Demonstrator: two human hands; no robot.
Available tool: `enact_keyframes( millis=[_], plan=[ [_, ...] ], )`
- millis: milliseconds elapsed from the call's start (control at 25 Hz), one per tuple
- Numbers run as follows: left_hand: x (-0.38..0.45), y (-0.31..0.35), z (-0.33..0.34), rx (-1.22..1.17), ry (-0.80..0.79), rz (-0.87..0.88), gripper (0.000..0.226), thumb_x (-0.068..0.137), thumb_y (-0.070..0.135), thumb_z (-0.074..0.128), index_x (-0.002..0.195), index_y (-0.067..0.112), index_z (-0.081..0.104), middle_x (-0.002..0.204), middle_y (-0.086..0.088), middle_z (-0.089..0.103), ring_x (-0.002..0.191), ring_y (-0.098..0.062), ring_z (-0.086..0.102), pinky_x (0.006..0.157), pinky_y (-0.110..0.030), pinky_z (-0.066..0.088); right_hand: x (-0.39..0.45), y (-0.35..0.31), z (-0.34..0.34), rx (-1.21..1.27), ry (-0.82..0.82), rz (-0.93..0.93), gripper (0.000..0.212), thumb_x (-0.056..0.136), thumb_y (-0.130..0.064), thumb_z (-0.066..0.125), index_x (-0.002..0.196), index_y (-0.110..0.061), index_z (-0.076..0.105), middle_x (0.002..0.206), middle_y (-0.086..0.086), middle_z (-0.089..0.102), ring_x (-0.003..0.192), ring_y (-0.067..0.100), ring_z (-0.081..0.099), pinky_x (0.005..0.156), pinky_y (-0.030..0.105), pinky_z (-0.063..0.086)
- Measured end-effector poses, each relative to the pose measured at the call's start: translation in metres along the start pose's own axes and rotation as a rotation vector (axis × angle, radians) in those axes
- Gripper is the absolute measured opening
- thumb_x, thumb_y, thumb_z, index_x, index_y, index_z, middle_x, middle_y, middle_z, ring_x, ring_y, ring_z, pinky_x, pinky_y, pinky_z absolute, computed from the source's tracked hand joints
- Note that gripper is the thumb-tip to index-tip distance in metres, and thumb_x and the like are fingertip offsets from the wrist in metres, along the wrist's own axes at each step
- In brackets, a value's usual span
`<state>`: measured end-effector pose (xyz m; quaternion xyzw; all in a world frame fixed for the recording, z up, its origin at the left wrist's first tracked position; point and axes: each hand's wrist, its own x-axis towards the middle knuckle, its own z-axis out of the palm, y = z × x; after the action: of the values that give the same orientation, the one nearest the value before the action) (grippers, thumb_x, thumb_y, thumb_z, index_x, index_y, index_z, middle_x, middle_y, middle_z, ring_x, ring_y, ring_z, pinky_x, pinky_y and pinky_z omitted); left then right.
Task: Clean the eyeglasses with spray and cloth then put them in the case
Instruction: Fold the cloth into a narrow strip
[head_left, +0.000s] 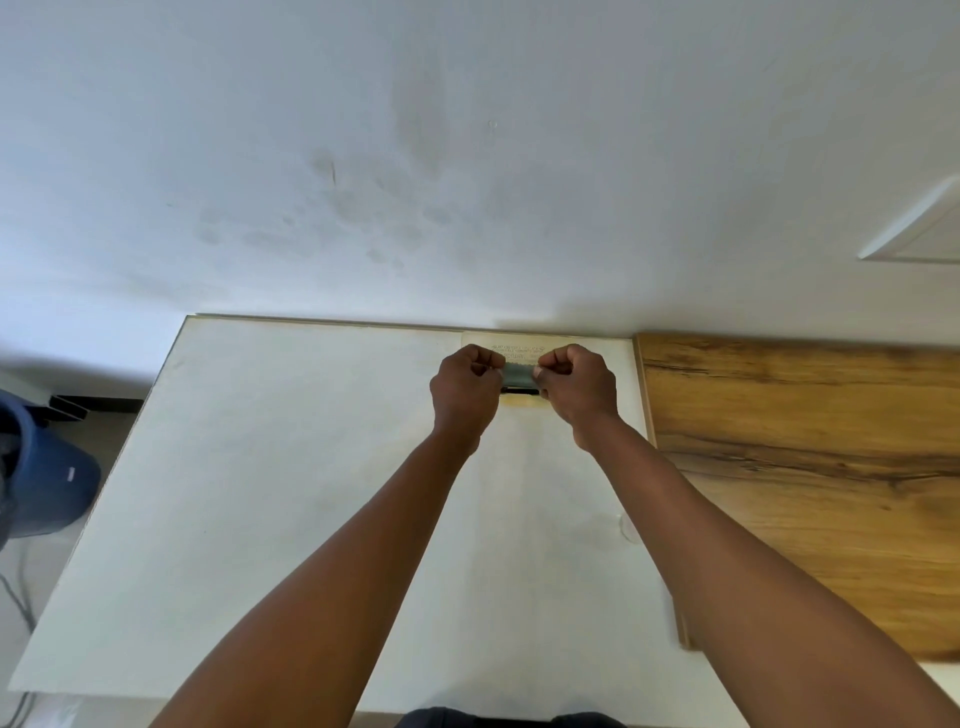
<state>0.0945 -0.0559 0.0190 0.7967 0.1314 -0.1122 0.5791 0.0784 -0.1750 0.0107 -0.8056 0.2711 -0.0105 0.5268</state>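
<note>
While both fists pinch it: cloth (518, 371) stretched left-right between them
Left hand (464, 382): clamped on cloth's left end
Right hand (574, 387): clamped on right end
Eyeglasses: dark strip (517, 389) just beneath, above counter (291, 467); identity uncertain

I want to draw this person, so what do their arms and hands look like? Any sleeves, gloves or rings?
Both arms are bare from the bottom edge of the picture to the wrists, so no sleeves show. The left hand and right hand wear no gloves. No watch or bracelet sits on either wrist. The fingers are curled away from the camera, so rings cannot be ruled out.
</note>
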Motion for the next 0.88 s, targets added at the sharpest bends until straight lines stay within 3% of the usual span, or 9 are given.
enact_keyframes(
  millis=[120,280,440,640,880],
  plan=[
    [0.009,0.003,0.003,0.086,0.001,0.049,0.022,0.077,-0.002,0.053,0.08,0.016,0.066,0.073,0.005,0.061,0.07,-0.014,0.056,0.054,-0.014,0.043,0.005,-0.001,0.003,-0.071,0.014,-0.037,0.018,0.082,0.003,0.055,0.091,-0.007,0.067,0.097,0.011,0.069,0.093,0.026,0.063,0.087,0.038,0.053],
    [0.013,-0.003,0.009,0.159,0.014,0.086,0.02,0.08,-0.002,0.054,0.086,0.01,0.068,0.082,-0.004,0.066,0.075,-0.016,0.057,0.065,-0.019,0.044,0.006,0.003,0.006,-0.172,0.057,-0.103,0.022,0.084,0.004,0.052,0.096,-0.003,0.068,0.101,0.013,0.07,0.096,0.025,0.062,0.084,0.027,0.048],
    [0.013,-0.012,0.013,0.214,0.059,0.118,0.018,0.083,0.001,0.055,0.096,0.007,0.065,0.088,-0.009,0.067,0.074,-0.015,0.054,0.062,-0.011,0.037,0.002,0.009,0.011,-0.204,0.102,-0.131,0.021,0.086,0.002,0.052,0.1,-0.002,0.067,0.104,0.013,0.069,0.099,0.025,0.062,0.086,0.026,0.047],
    [0.01,-0.019,0.015,0.23,0.059,0.077,0.015,0.084,0.005,0.056,0.097,0.008,0.061,0.086,-0.01,0.065,0.07,-0.019,0.056,0.057,-0.018,0.041,-0.002,0.018,0.015,-0.242,0.105,-0.145,0.021,0.086,0.003,0.051,0.1,-0.001,0.067,0.105,0.015,0.069,0.1,0.026,0.061,0.085,0.026,0.046],
    [0.005,-0.028,0.015,0.276,0.062,0.078,0.017,0.079,-0.001,0.053,0.091,0.004,0.063,0.084,-0.013,0.067,0.073,-0.019,0.052,0.063,-0.022,0.039,-0.003,0.028,0.016,-0.306,0.086,-0.163,0.023,0.085,0.005,0.05,0.099,-0.002,0.068,0.104,0.018,0.066,0.098,0.027,0.06,0.083,0.026,0.045]
  ],
)
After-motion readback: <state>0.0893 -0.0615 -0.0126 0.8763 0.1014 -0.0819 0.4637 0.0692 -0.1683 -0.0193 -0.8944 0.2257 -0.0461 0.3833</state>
